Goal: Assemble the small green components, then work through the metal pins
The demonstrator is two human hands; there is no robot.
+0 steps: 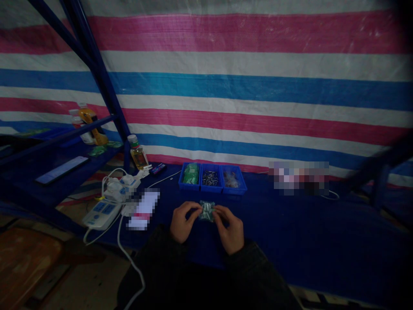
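A dark blue table [290, 241] carries three blue bins [211, 188] side by side near twelve o'clock from the wearer. A capped bottle [139, 157] stands toward eleven, a small dark box [158, 168] just beside it. A white power strip [103, 212] lies toward ten, near a pixelated bright rectangle [145, 211]; further pixelated items [300, 177] sit between one and two.

I can read no lettering: at my eleven o'clock, markings on the drink bottle [138, 157] and the flat dark box [158, 169] are too small and dim, and the smartphone screen [146, 209] is pixelated
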